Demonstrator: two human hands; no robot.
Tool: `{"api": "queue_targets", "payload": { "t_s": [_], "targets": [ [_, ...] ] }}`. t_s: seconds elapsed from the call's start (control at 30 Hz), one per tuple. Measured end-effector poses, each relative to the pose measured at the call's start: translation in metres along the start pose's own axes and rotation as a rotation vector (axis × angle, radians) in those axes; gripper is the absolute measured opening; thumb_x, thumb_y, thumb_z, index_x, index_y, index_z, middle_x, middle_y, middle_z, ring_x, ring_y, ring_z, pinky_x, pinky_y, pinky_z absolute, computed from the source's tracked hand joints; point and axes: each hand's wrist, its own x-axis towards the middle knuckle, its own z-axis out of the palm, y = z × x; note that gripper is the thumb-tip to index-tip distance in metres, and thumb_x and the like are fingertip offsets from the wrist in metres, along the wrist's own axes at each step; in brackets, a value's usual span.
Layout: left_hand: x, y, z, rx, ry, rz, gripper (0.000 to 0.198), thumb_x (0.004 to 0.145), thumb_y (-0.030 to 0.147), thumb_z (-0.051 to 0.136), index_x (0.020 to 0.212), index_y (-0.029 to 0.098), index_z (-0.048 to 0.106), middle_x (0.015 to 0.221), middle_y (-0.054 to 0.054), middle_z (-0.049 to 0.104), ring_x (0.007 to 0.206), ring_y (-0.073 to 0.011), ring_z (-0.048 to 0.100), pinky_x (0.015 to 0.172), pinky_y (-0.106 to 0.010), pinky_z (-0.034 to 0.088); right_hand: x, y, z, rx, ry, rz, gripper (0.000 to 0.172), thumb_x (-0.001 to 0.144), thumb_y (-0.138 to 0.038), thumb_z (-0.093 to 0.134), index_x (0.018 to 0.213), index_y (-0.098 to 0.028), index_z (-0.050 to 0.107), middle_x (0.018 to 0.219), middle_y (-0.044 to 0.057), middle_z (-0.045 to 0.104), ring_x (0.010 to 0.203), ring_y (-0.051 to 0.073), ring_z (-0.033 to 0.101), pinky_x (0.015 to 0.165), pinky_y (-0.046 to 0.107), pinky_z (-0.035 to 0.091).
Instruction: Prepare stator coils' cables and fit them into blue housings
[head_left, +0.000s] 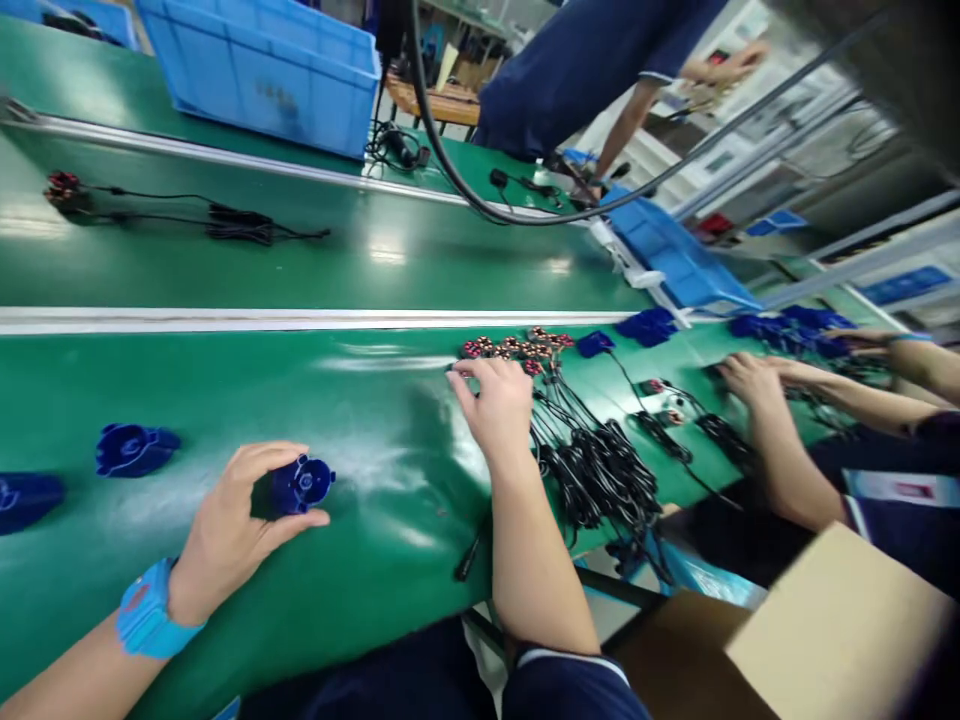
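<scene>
My left hand (232, 520) grips a small dark-blue plastic housing (304, 482) between thumb and fingers, its open end facing me. My right hand (495, 400) is closed with bent fingertips at the near-left edge of a cluster of copper-wound motor coils (514, 347). A dark bit shows at its fingertips, too little to name. Black cables (600, 470) run from the coils in a bundle right of my right forearm. A black cable plug (466, 565) lies left of that forearm. Two more blue housings, one standing (135, 450) and one cut by the frame edge (30, 500), are at the left.
A white strip (225, 320) crosses the green table; beyond it lies a coil with cable (240, 225). A blue crate (262, 80) stands at the back. Co-workers' hands (750, 385) work at the right, by blue housings (795, 325). A cardboard box (832, 620) is lower right.
</scene>
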Motion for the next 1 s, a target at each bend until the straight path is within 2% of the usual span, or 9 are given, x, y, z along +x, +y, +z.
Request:
{"api": "queue_targets", "payload": {
  "t_s": [0.13,0.2,0.27,0.37,0.5,0.63,0.77,0.9,1.0],
  "targets": [
    [-0.002,-0.008,0.004,0.148,-0.056,0.051,0.063,0.082,0.062,0.074,0.129,0.025,0.054,0.116,-0.008,0.065,0.107,-0.0288,0.067,0.091,-0.044,0.058,0.002,0.024,0.005,-0.147,-0.078,0.248,0.028,0.083,-0.046,0.080,0.098,-0.022,0.077,0.105,0.012,0.066,0.102,0.033,0.053,0.086,0.045,0.041],
    [-0.002,-0.011,0.002,0.202,-0.115,0.061,0.065,0.084,0.065,0.070,0.133,0.026,0.053,0.118,-0.009,0.064,0.107,-0.0300,0.067,0.090,-0.044,0.058,0.003,0.020,0.013,-0.154,-0.131,0.277,0.038,0.081,-0.051,0.081,0.100,-0.018,0.075,0.107,0.016,0.064,0.105,0.036,0.052,0.088,0.048,0.042],
    [-0.002,-0.016,-0.001,0.221,-0.168,0.045,0.067,0.084,0.068,0.067,0.134,0.026,0.053,0.121,-0.010,0.063,0.106,-0.0320,0.067,0.089,-0.046,0.058,0.003,0.010,0.022,-0.094,-0.159,0.255,0.034,0.087,-0.045,0.076,0.104,-0.016,0.073,0.108,0.018,0.062,0.106,0.036,0.052,0.090,0.048,0.043],
    [0.000,-0.023,-0.008,0.205,-0.208,0.043,0.076,0.080,0.073,0.067,0.138,0.027,0.051,0.120,-0.009,0.066,0.101,-0.0341,0.069,0.082,-0.047,0.060,0.001,-0.008,0.035,0.051,-0.202,0.146,0.020,0.096,-0.030,0.065,0.111,-0.018,0.071,0.110,0.013,0.064,0.103,0.028,0.056,0.093,0.041,0.047],
    [0.005,-0.025,-0.014,0.152,-0.232,0.030,0.078,0.079,0.072,0.067,0.142,0.029,0.047,0.110,-0.003,0.073,0.090,-0.0309,0.074,0.066,-0.040,0.061,-0.009,-0.040,0.048,0.236,-0.269,-0.068,0.021,0.102,-0.026,0.056,0.118,-0.023,0.070,0.113,0.004,0.068,0.104,0.016,0.061,0.099,0.027,0.048],
    [0.007,-0.013,-0.014,0.144,-0.280,-0.121,0.076,0.082,0.065,0.072,0.141,0.028,0.043,0.116,-0.005,0.072,0.102,-0.0274,0.072,0.082,-0.039,0.061,-0.020,-0.066,0.047,0.523,-0.246,-0.163,0.019,0.098,-0.021,0.060,0.115,-0.019,0.069,0.114,0.006,0.071,0.105,0.016,0.066,0.096,0.027,0.053],
    [0.009,-0.006,-0.013,0.111,-0.281,-0.247,0.075,0.083,0.052,0.077,0.142,0.029,0.036,0.125,-0.006,0.067,0.117,-0.0243,0.066,0.099,-0.041,0.055,-0.021,-0.081,0.027,0.723,-0.173,-0.252,0.017,0.095,-0.021,0.066,0.111,-0.020,0.068,0.111,0.004,0.074,0.101,0.016,0.071,0.085,0.026,0.058],
    [0.011,-0.004,-0.013,0.063,-0.248,-0.272,0.080,0.080,0.041,0.083,0.141,0.028,0.033,0.125,-0.005,0.066,0.117,-0.0226,0.065,0.102,-0.040,0.052,-0.025,-0.100,0.005,0.781,-0.189,-0.468,0.015,0.098,-0.023,0.066,0.112,-0.022,0.070,0.113,0.002,0.075,0.102,0.014,0.071,0.091,0.027,0.058],
    [0.012,-0.003,-0.013,0.036,-0.256,-0.278,0.080,0.079,0.037,0.084,0.140,0.029,0.033,0.127,-0.005,0.066,0.119,-0.0225,0.065,0.103,-0.040,0.051,-0.031,-0.109,0.001,0.728,-0.212,-0.584,0.016,0.098,-0.022,0.065,0.112,-0.022,0.073,0.113,0.003,0.074,0.092,0.014,0.072,0.082,0.028,0.059]
  ]
}}
